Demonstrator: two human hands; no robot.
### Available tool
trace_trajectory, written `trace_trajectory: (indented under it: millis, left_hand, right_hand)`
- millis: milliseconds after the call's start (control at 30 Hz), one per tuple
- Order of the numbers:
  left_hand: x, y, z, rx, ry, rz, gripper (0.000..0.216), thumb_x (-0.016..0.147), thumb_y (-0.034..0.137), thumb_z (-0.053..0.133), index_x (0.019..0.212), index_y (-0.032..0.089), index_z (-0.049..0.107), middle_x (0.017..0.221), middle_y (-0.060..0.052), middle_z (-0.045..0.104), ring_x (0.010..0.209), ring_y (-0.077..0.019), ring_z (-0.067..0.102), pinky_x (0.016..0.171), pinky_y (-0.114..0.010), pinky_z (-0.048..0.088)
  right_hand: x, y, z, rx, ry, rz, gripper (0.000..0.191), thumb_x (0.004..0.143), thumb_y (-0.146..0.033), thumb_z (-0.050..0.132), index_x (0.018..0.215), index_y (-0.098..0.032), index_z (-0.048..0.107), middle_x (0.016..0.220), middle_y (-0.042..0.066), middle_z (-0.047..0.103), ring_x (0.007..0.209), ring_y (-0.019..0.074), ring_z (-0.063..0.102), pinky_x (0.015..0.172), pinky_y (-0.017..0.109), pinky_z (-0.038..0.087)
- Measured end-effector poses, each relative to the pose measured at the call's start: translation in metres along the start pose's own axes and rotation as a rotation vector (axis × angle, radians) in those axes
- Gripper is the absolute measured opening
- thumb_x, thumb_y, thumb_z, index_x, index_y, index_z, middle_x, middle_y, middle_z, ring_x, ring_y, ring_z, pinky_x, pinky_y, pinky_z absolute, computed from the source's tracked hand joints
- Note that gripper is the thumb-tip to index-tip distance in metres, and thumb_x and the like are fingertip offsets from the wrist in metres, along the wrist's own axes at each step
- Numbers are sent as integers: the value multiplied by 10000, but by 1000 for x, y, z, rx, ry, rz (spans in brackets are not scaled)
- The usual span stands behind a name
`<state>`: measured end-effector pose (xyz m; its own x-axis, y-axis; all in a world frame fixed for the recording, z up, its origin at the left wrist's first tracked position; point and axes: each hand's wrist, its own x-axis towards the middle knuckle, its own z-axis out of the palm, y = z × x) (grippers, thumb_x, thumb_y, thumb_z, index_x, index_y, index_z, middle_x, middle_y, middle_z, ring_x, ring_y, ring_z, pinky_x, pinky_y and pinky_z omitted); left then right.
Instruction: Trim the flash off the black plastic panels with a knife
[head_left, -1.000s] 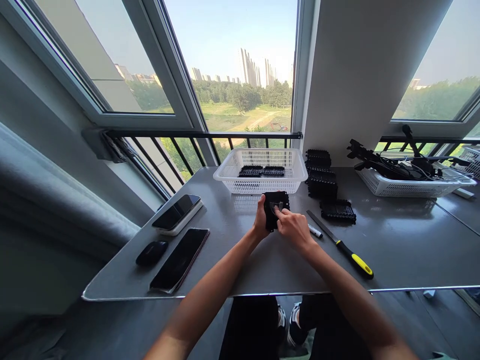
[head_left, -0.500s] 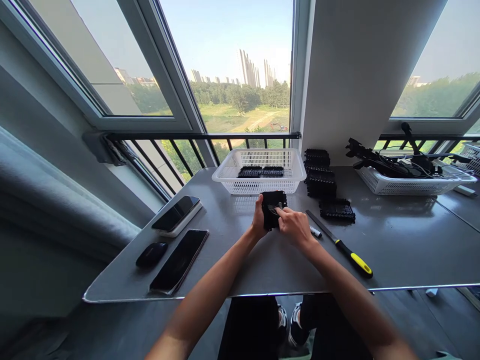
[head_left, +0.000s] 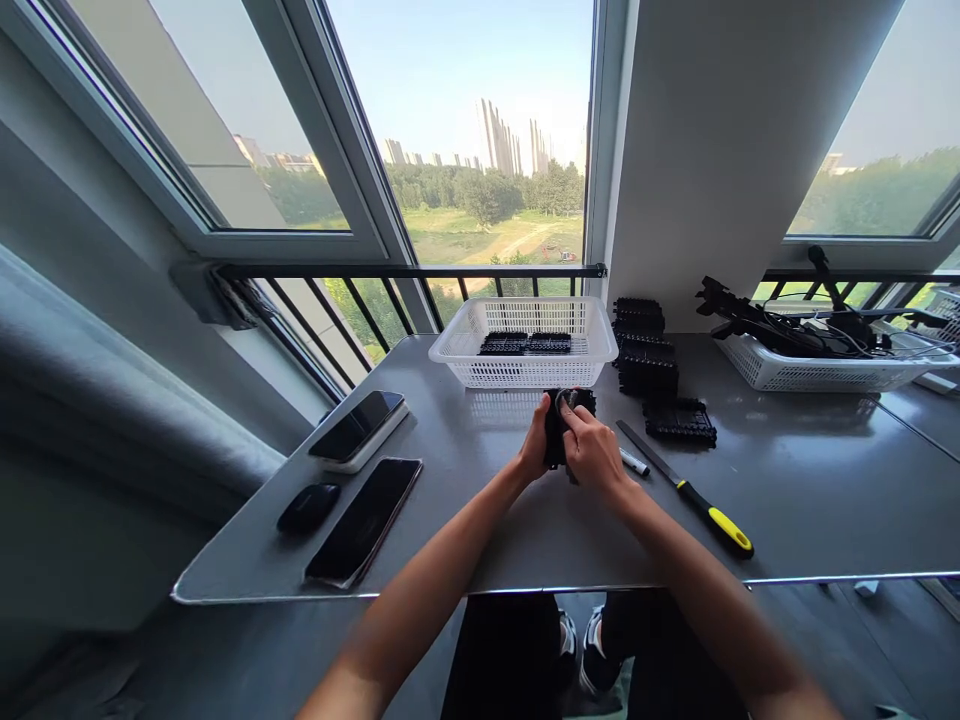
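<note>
My left hand (head_left: 534,442) is closed on the left edge of a black plastic part (head_left: 555,436), a flat block with a toothed rim, held above the table. My right hand (head_left: 595,455) presses against its face with the index finger stretched forward. Something small and greyish shows at that fingertip; the fingers hide most of it. Just right of my right hand lie a white marker (head_left: 634,461) and a flat file (head_left: 712,515) with a black and yellow handle. A similar black part (head_left: 680,421) rests on the table beyond the file.
A white plastic basket (head_left: 523,374) with black parts inside stands behind my hands. More black parts (head_left: 646,360) are stacked beside it. Far right, another basket (head_left: 814,372) holds black pieces and cables. Two phones (head_left: 365,522) (head_left: 360,425) and a black case (head_left: 308,508) lie left.
Both hands have shifted slightly right with the black part, which is now turned and tilted differently. My right index finger has moved toward its upper end.
</note>
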<state>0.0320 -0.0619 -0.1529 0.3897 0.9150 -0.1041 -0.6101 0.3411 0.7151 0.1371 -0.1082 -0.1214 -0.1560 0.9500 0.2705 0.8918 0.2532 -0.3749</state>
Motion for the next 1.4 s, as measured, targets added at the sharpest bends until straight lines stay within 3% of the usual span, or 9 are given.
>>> trace_trajectory:
  millis: [500,700,867,1067,1200,1300,1400]
  left_hand:
    - [3,16,-1,-133,18,51,615,853,619,463,1167,129,658,898,-92,738,812,-231,693,787,-337,536]
    - [6,21,-3,-160,56,119,579,869,592,455,1180,142,644,941,-96,737,822,-226,695,788,-338,535]
    - [5,27,-5,-148,59,133,570,894,578,414,1213,155,626,922,-81,736,744,-201,686,761,-339,540]
    - [6,25,-6,-95,68,160,568,888,578,429,1209,155,629,921,-84,734,759,-202,687,766,-331,538]
    - [6,19,-7,-64,50,118,586,875,590,447,1203,139,627,890,-88,733,751,-208,686,724,-315,540]
    - [7,17,-8,-76,60,109,604,860,612,460,1199,141,626,855,-78,730,706,-197,680,693,-305,542]
    - [7,18,-9,-100,64,124,594,860,611,461,1187,148,637,871,-81,732,713,-194,683,724,-313,547]
  right_hand:
    - [-5,-13,-11,-166,-203,-142,410,959,-234,351,1337,-253,511,1036,44,666,873,174,660,703,248,409]
    - [-7,-15,-12,-177,-240,-212,273,944,-219,400,1081,-222,636,1012,44,679,855,171,662,678,249,395]
    - [-9,-13,-12,-173,-244,-267,281,938,-203,393,927,-217,674,914,29,685,810,156,659,647,246,367]
    - [-8,-11,-11,-154,-235,-217,320,944,-214,384,1013,-242,695,937,31,694,828,157,659,676,243,381]
    - [-6,-3,-8,-97,-108,-69,356,941,-195,364,1044,-246,701,998,20,700,888,163,655,732,244,406]
    - [-6,2,-7,-66,20,-13,414,943,-174,332,1215,-263,631,1083,18,682,919,164,649,769,244,423]
    - [-6,1,-4,-111,-46,-59,445,943,-208,356,1348,-273,529,1077,32,677,875,176,662,720,255,440]
